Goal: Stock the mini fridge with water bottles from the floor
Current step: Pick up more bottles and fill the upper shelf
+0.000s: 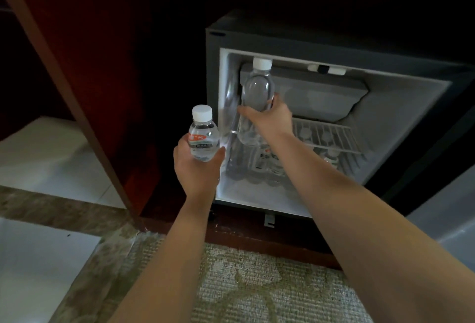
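Observation:
The mini fridge (401, 106) stands open inside a dark wooden cabinet. My right hand (270, 119) grips a clear water bottle (257, 88) with a white cap, upright, at the left of the fridge opening. My left hand (198, 168) holds a second water bottle (203, 137), with a white cap and a red-and-white label, just outside the fridge's left edge. Several more bottles (259, 166) stand on the fridge floor. Others show under the wire shelf (329, 137).
A dark wooden cabinet panel (77, 91) runs down the left side. The fridge door (449, 220) hangs open at the right. Patterned carpet (244, 284) lies below my arms, with pale tiles (46, 158) and a marble strip at the left.

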Demonstrator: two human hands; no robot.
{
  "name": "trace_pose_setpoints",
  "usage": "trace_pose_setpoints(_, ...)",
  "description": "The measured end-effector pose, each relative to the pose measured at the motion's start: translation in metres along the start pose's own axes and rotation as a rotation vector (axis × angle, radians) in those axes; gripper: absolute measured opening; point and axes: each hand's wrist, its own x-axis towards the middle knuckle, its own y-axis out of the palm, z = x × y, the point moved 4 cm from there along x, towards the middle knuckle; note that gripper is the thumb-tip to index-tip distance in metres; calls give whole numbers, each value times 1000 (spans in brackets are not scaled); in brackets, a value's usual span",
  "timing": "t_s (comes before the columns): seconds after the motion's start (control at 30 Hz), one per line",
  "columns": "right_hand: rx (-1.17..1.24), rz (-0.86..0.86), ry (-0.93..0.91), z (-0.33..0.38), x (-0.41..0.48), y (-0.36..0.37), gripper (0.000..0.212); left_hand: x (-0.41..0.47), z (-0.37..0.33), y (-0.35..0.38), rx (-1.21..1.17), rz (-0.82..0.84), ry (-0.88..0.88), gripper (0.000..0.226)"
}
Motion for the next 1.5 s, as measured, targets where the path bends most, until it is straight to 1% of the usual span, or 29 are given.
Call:
trace_pose_setpoints(0.1, 30, -24, -15, -2, 6, 6, 59, 6, 1, 0, -13, 7, -16, 51)
trace_pose_setpoints(0.17, 47, -41, -25, -3, 11, 12, 56, 10, 3, -1, -16, 9, -33, 50)
trace_pose_setpoints(0.33, 72, -63, -23, -7, 24, 21, 50, 13, 12, -5, 3, -6, -52, 60)
trace_pose_setpoints(0.4, 58, -70, -21, -7, 33, 21, 55, 13, 17, -5, -7, 4, -67, 61)
trace_pose_setpoints(0.57, 41, -117, 4, -7, 57, 21, 68, 12, 19, -3, 4, 27, -49, 55)
trace_pose_setpoints(0.67, 56, -127, 15, -11, 63, 26, 67, 17, 17, 1, 17, 43, -18, 57)
trace_pose_setpoints(0.8, 76, -92, -45, -10, 70, 39, 69, 21, 20, 5, 12, 33, -36, 60)
trace_pose_setpoints(0.97, 149, -109, -51, -9, 77, 47, 65, 21, 24, 6, 14, 45, -40, 59)
trace_pose_setpoints(1.1, 155, -101, -55, -12, 78, 49, 71, 21, 24, 5, 25, 54, -30, 59)
trace_pose_setpoints(1.23, 131, -33, -34, -18, 73, 47, 79, 19, 21, 2, 10, 52, -53, 58)
trace_pose_setpoints(1.3, 141, -13, -19, -21, 64, 46, 80, 18, 19, -1, 19, 62, -53, 57)
trace_pose_setpoints(1.33, 135, -21, -12, -21, 58, 45, 78, 18, 19, -3, 28, 73, -52, 55)
trace_pose_setpoints(1.4, 94, -96, -49, -17, 40, 41, 67, 19, 17, -7, 44, 99, -58, 55)
trace_pose_setpoints(1.5, -85, -306, -225, -8, 5, 28, 45, 19, 9, -17, 15, 133, -77, 51)
